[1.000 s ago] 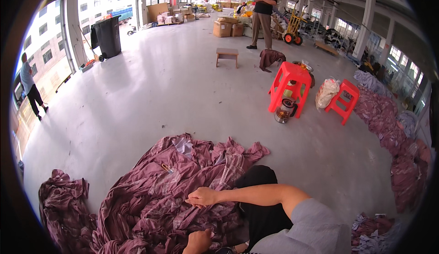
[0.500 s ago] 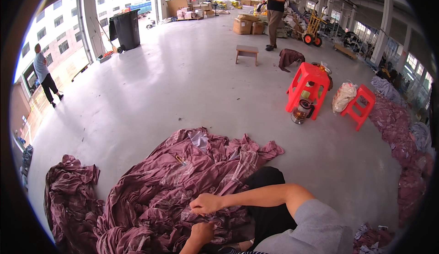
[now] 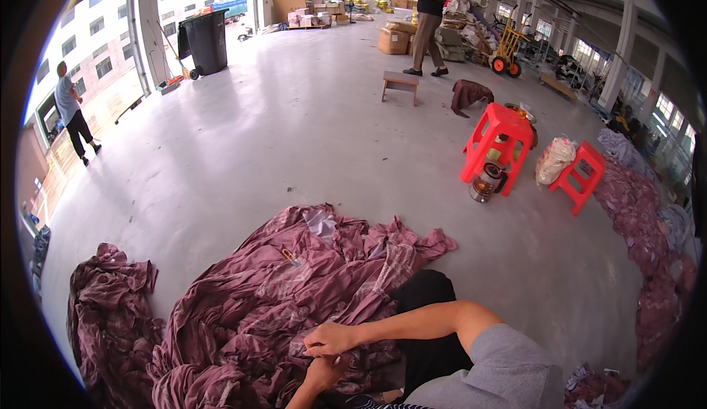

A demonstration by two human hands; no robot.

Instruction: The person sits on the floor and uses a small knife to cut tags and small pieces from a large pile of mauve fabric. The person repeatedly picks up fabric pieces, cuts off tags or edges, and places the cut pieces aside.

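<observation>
A large heap of crumpled mauve cloth with paler patches spreads over the floor in front of me. Low over its near right part, my left hand is closed, with folds of the cloth against its fingers. My right hand is just above and touching or nearly touching the left, its fingers pinched together. Whatever is between the right fingertips is too small to make out. Farther up on the heap lies a small tool with a yellow-orange loop handle, possibly thread snips.
Another mauve pile lies at left, and a long bank of cloth runs along the right. Ahead stand a red plastic stool, a glass jug, a smaller red stool and a wooden stool. Two people stand farther off.
My right hand has come down onto the left, closing the gap between them. The far person in the dark and red top has turned and shifted left. The cloth looks nearly the same.
</observation>
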